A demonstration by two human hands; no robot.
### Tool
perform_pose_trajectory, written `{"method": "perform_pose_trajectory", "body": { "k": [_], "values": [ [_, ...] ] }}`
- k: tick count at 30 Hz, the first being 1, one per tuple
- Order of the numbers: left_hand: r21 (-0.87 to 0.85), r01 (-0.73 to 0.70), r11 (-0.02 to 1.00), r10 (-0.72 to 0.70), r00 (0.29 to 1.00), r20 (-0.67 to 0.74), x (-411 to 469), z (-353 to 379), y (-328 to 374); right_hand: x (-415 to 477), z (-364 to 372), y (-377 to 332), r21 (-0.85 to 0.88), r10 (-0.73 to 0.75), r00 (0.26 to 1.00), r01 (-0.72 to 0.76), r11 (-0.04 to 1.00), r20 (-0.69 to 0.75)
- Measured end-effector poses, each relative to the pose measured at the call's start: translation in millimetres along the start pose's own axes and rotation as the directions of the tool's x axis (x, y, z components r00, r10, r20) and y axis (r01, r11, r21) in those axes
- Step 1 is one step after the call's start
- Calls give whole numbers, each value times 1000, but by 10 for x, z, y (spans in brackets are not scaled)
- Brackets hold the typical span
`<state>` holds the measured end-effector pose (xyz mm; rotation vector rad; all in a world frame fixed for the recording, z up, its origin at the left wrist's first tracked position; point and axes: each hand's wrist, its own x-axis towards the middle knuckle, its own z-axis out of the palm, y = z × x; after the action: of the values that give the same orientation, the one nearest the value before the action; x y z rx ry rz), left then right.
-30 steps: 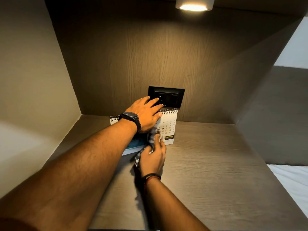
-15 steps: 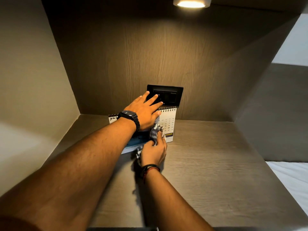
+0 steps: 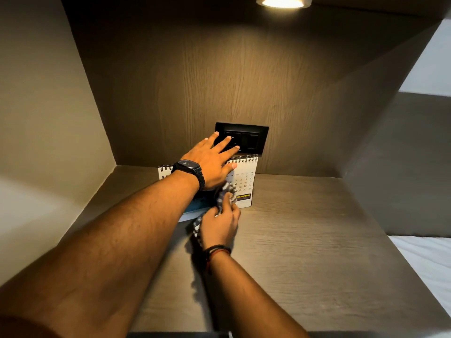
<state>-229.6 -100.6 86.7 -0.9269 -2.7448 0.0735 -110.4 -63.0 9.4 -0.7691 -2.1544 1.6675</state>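
Note:
A white spiral-bound desk calendar (image 3: 245,181) stands on the wooden shelf (image 3: 305,240) against the back wall. My left hand (image 3: 210,162), with a black watch on the wrist, rests flat on the calendar's top edge, fingers straight and reaching over a black switch plate (image 3: 253,140). My right hand (image 3: 220,225) grips a crumpled blue-and-white checked cloth (image 3: 223,193) and holds it against the calendar's front. The calendar's middle is hidden behind both hands.
The shelf is a deep brown wooden niche with a beige wall (image 3: 44,142) on the left and a slanted panel (image 3: 390,154) on the right. A round lamp (image 3: 283,1) shines overhead. White bedding (image 3: 429,264) lies at the lower right.
My right hand has slid the cloth back down the calendar's front after a short move up. My left hand stays on the calendar's top, fingers spread a little wider.

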Motion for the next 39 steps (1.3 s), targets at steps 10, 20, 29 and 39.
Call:
{"method": "perform_pose_trajectory", "body": {
  "k": [10, 20, 29, 39],
  "values": [
    [13, 6, 1000, -6, 1000, 7, -12, -10, 8, -34, 89, -159, 132, 162, 986, -156, 979, -36],
    [66, -19, 998, 19, 1000, 3, -38, -79, 1, 95, -628, 104, -239, -233, 958, 268, 933, 167],
    [-63, -291, 955, 257, 912, -319, -256, -1, 1075, 706, -2352, 509, -801, -235, 967, 60, 596, -102],
    [-255, -178, 951, 237, 945, 225, -633, 831, 2270, 631, -2847, 1117, -895, -179, 979, 168, 413, 101]
  ]
}}
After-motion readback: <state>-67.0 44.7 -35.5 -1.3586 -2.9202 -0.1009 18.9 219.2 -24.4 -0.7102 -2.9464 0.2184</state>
